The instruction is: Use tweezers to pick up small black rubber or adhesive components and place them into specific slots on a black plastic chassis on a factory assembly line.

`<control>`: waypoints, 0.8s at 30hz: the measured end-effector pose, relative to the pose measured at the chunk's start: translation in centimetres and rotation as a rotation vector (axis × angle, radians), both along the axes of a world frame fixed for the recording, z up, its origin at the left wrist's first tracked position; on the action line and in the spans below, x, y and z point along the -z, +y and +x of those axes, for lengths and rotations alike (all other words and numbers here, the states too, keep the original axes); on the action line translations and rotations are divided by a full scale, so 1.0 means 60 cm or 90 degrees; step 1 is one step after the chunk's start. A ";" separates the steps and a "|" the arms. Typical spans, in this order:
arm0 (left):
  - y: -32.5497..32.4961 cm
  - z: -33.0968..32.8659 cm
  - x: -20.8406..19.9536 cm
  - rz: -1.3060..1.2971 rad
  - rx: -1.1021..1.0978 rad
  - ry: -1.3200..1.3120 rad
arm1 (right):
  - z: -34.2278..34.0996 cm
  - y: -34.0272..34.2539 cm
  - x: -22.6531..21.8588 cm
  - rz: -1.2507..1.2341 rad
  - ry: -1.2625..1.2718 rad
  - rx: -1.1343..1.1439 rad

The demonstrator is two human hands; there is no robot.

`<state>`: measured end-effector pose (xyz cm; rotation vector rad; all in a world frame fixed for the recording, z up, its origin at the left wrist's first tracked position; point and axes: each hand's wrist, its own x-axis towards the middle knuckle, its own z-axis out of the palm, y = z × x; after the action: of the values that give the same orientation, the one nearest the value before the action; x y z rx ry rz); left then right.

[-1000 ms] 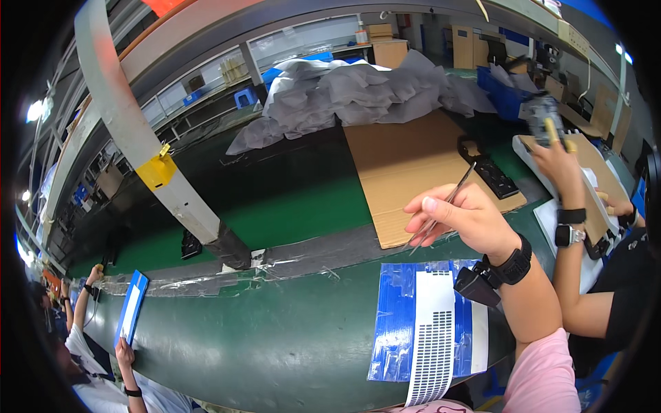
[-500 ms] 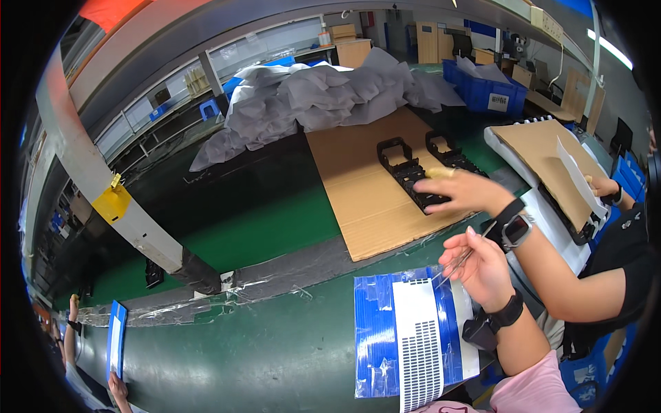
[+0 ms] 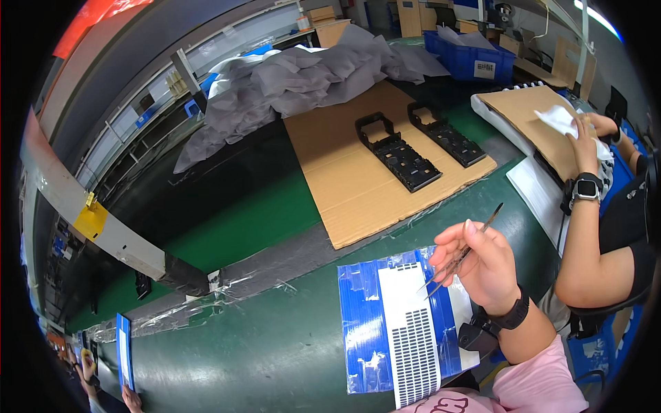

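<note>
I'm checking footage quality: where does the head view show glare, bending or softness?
Head view: white glare on the blue board and a pale sheen on the table; fisheye bending curves the post; tweezers fairly sharp; left edge soft and dim.

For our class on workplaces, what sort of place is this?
Probably a factory workshop: two black frames lie on cardboard, the right hand holds tweezers near a patterned sheet, and a co-worker works alongside.

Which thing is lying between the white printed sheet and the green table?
A blue board lies between the white printed sheet and the green table, as the head view shows.
</note>
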<state>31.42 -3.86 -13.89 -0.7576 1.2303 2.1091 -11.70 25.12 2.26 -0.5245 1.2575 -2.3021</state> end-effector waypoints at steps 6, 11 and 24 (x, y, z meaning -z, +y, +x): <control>0.006 -0.012 -0.045 -0.081 0.066 0.020 | 0.000 0.000 -0.001 -0.012 -0.004 0.020; 0.021 -0.025 -0.079 -0.145 0.108 0.038 | 0.000 0.003 -0.002 -0.010 -0.022 0.032; 0.039 -0.079 -0.176 -0.308 0.240 0.084 | -0.001 0.006 -0.002 0.001 -0.017 0.036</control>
<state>26.68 -1.54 -3.32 -0.5298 1.8310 1.5917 -11.73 25.46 2.39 -0.4615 1.2767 -2.3471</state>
